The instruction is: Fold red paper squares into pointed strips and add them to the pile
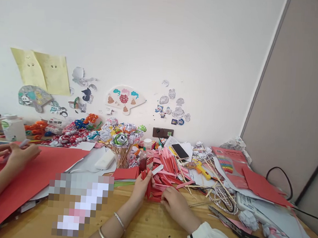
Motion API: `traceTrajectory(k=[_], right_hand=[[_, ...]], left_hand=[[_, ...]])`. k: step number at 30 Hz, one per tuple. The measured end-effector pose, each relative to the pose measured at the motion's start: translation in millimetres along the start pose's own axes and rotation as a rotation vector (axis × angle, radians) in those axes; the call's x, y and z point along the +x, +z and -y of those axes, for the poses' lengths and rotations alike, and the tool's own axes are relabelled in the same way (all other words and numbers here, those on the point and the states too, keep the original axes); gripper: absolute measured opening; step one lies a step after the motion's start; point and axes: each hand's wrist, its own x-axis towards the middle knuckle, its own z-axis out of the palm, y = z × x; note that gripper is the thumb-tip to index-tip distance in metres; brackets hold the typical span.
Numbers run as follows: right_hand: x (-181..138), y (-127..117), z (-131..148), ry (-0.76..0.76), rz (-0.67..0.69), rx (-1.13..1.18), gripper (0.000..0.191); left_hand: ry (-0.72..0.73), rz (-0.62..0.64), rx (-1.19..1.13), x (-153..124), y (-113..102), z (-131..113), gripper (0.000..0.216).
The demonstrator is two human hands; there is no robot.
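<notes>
My left hand (142,185) is closed with red folded paper strips (149,191) between thumb and fingers. A whitish folded strip (157,170) sticks out just beyond the thumb. My right hand (177,206) rests low over the table with curled fingers, its tips beside the lower red strips; whatever they pinch is hidden. Behind both hands spreads a pile of pink and red folded paper strips (168,163). A glass bottle with red contents (143,161) stands just behind my left hand, near a stack of red paper (125,173).
Paper flowers on sticks (120,141) stand in a cup. A phone (180,151), a yellow glue gun (203,171), bead strings (222,200) and scissors (238,229) lie to the right. At left, another person's hands (22,156) work above a large red sheet (44,165).
</notes>
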Motion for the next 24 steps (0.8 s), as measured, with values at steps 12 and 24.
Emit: traceTrajectory(k=[12, 24], right_hand=[[12.4, 7.9, -15.3, 0.282, -0.401, 0.738, 0.013], [10.6, 9.3, -9.1, 0.161, -0.209, 0.495, 0.012]], left_hand=[[-0.021, 0.08, 0.052, -2.4, 1.5, 5.9, 0.051], [-0.02, 0.041, 0.034, -5.1, 1.2, 12.6, 0.048]])
